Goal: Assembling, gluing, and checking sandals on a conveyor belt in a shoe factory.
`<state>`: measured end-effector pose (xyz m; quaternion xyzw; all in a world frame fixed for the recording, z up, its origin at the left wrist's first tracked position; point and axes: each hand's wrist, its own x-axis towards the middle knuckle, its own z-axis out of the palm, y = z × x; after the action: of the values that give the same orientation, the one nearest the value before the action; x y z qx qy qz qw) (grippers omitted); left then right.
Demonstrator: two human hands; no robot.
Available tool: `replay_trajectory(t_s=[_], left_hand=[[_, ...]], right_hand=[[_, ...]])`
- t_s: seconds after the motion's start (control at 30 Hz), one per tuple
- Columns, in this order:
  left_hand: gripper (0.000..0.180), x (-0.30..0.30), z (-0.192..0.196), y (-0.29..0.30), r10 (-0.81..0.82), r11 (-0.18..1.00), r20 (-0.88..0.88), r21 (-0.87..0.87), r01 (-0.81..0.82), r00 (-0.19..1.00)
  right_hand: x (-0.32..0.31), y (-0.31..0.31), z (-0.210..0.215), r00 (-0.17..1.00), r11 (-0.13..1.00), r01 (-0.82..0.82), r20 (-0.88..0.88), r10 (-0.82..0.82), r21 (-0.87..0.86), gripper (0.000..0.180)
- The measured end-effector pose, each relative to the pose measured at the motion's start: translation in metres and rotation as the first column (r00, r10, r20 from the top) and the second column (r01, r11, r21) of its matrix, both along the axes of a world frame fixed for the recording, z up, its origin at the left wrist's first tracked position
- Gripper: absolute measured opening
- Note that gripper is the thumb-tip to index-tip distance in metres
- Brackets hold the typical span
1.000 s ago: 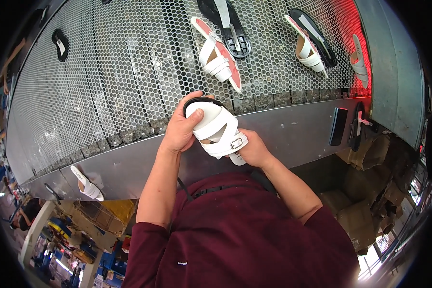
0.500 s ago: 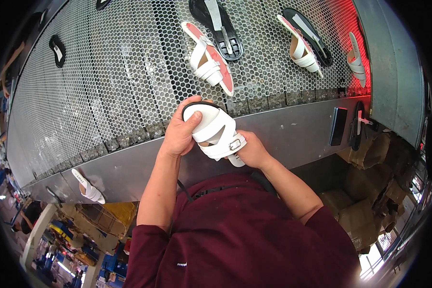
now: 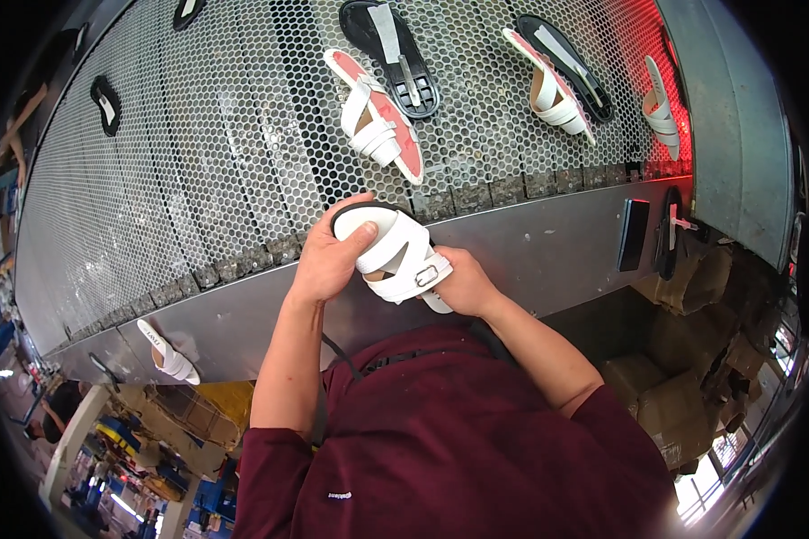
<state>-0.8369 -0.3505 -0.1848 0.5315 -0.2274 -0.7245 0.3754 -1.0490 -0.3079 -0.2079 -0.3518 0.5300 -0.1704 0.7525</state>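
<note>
Between my hands, close to my body, is a white sandal (image 3: 391, 249) with crossed straps, a buckle and a dark sole edge. My left hand (image 3: 331, 254) is closed round its toe end, thumb pressed on the white insole and fingers behind the sole. Near the buckle and heel my right hand (image 3: 465, 280) grips the other end; its fingertips are hidden by the sandal. Beyond my hands, a white strapped upper (image 3: 375, 121) with a pinkish underside lies on the mesh conveyor (image 3: 243, 126), touching a black sole (image 3: 388, 56).
Another white upper (image 3: 553, 94) and black sole (image 3: 573, 72) lie further right, and one more upper (image 3: 661, 112) sits by the red-lit machine housing (image 3: 737, 135). The metal ledge (image 3: 548, 247) carries a phone (image 3: 634, 235) and, at left, a white upper (image 3: 168, 353). Cardboard boxes (image 3: 674, 409) stand below right.
The held sandal and both hands have shifted slightly left and toward my body. The uppers and soles on the conveyor sit a little further left in view.
</note>
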Motion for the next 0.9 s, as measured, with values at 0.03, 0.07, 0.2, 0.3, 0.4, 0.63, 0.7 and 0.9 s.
replay_trajectory(t_s=[0.03,0.07,0.2,0.3,0.4,0.63,0.7,0.9], left_hand=[[0.032,-0.001,0.000,0.001,-0.021,1.000,0.053,-0.005,0.021,0.998],[0.029,-0.002,0.001,0.002,-0.038,0.999,0.108,-0.009,0.039,0.993],[0.024,-0.003,-0.003,0.012,0.055,0.998,0.092,0.002,-0.055,0.994],[0.023,-0.003,-0.010,0.022,0.088,0.996,0.118,-0.013,-0.087,0.989],[0.024,-0.005,-0.010,0.029,0.144,0.989,0.038,0.013,-0.145,0.989],[0.030,0.008,0.032,-0.005,-0.428,0.898,0.407,0.088,0.431,0.807],[0.027,0.005,0.033,-0.009,-0.472,0.865,0.477,0.087,0.494,0.742],[0.023,-0.013,0.034,-0.004,-0.508,0.821,0.559,0.084,0.565,0.656]], right_hand=[[-0.001,0.000,-0.002,1.000,0.999,-0.020,-0.007,0.020,-0.028,0.007],[-0.001,-0.001,0.001,1.000,0.999,-0.020,-0.004,0.020,-0.030,0.007],[-0.002,-0.007,0.011,0.995,0.995,-0.084,-0.050,0.082,-0.053,0.008],[-0.004,-0.010,0.016,0.989,0.990,-0.132,-0.077,0.127,-0.059,0.010],[-0.008,-0.009,0.014,0.983,0.983,-0.171,-0.084,0.166,-0.062,0.012],[-0.026,-0.006,0.012,0.917,0.901,-0.378,-0.222,0.333,-0.211,0.020],[-0.026,-0.009,0.015,0.907,0.891,-0.401,-0.230,0.352,-0.214,0.021],[-0.039,-0.009,0.010,0.895,0.896,-0.419,-0.231,0.381,-0.148,0.024]])
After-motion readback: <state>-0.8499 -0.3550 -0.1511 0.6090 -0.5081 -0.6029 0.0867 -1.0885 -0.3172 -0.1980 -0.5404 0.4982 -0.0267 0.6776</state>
